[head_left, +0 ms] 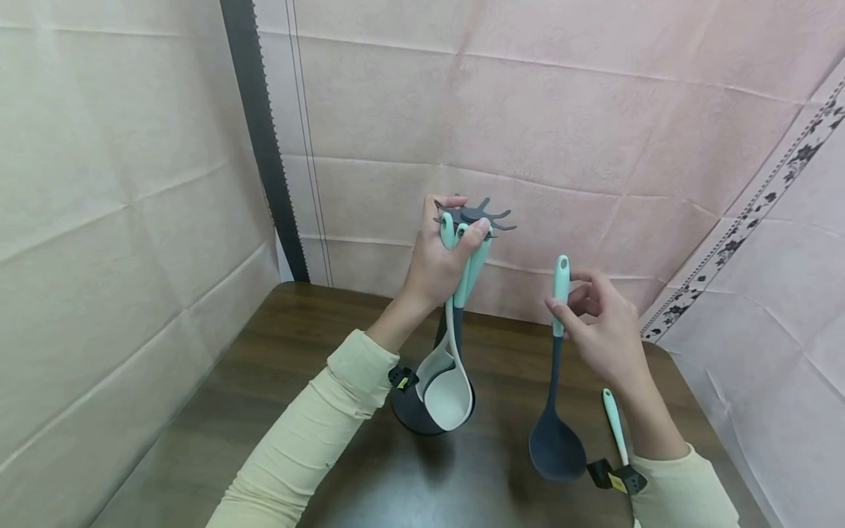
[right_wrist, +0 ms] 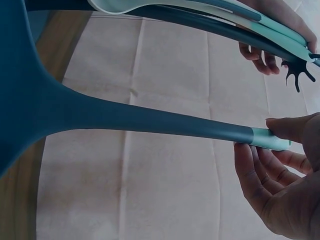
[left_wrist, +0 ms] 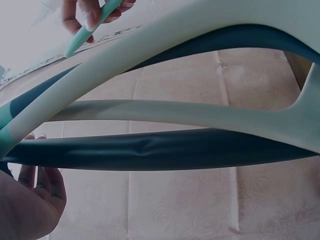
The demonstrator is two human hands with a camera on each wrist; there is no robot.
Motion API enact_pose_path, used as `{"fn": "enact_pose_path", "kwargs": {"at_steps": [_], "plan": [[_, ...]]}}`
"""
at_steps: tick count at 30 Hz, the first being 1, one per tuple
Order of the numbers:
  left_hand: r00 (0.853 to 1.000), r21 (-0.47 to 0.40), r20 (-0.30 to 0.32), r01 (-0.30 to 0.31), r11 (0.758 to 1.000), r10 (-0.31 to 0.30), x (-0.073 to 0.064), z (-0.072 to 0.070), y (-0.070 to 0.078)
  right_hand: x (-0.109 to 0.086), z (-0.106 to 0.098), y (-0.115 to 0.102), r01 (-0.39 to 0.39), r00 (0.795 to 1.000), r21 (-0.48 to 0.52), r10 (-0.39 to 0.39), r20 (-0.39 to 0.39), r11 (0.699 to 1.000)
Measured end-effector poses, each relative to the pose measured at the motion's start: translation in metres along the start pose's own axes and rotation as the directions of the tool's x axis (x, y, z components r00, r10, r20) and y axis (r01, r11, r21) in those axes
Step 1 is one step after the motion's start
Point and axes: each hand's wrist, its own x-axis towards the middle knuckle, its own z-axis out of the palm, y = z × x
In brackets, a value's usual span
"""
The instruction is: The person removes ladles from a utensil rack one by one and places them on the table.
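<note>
My left hand (head_left: pixel 439 260) grips the upper part of a dark utensil stand (head_left: pixel 412 414), just under its hooked top (head_left: pixel 472 214), with the thumb across mint handles. White-headed utensils, one a ladle (head_left: pixel 449 402), hang from it, along with at least one dark-stemmed one. To the right, my right hand (head_left: pixel 604 326) pinches the mint handle of a dark ladle (head_left: pixel 557 447) between thumb and fingers. This ladle is held upright, bowl down, apart from the stand. In the right wrist view its stem (right_wrist: pixel 165 119) runs into the fingertips.
Another mint-handled utensil (head_left: pixel 614 422) lies on the wooden table (head_left: pixel 317 440) beside the right wrist, its far part hidden by the sleeve. Cloth-covered walls (head_left: pixel 528 132) stand behind the table and at both sides.
</note>
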Motion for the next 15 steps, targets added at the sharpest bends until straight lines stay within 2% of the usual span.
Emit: {"fn": "enact_pose_path", "kwargs": {"at_steps": [6,15], "plan": [[1.000,-0.001,0.001,-0.006,1.000,0.006,0.000,0.000,0.000,-0.003,0.001,0.008,-0.011,1.000,-0.016,0.011,-0.004,1.000],[1.000,-0.007,-0.001,-0.002,1.000,0.002,0.000,0.000,0.000,-0.010,0.001,0.019,-0.018,1.000,0.013,0.018,-0.001,1.000]]}}
